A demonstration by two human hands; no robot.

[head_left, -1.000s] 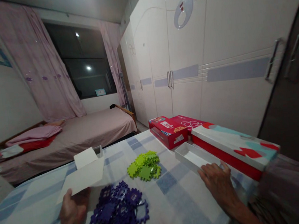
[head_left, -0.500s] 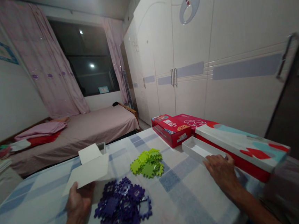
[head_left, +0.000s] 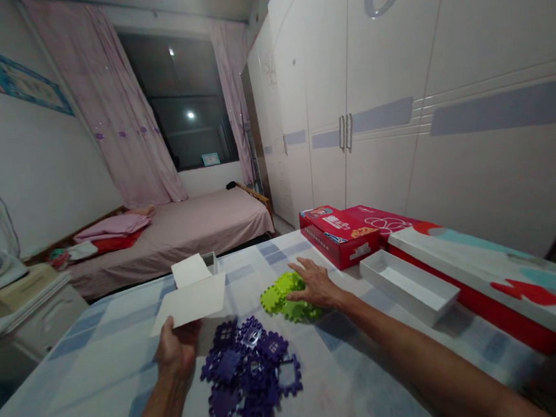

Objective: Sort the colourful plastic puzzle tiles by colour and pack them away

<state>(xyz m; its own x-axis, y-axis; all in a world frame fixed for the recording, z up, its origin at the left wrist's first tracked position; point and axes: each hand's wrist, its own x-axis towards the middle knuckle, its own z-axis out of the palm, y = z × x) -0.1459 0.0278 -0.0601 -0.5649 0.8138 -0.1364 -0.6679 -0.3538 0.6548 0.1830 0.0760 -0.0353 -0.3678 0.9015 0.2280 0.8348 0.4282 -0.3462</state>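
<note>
Checked tblcloth (head_left: 110, 353); R hand (head_left: 317, 283) over shiny toothed green pcs (head_left: 276, 294).

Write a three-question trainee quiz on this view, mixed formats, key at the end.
1. Multiple choice: what is the left hand holding?
A) a red box
B) a white card
C) an open white box

2. True or false: the right hand has its fingers spread over the lime-green gear-edged pile.

3. Fill in: of the two piles on the checked tablecloth, the ____ one lies nearer the camera.

Key: 1. B. 2. True. 3. Purple (the purple pile).
</note>
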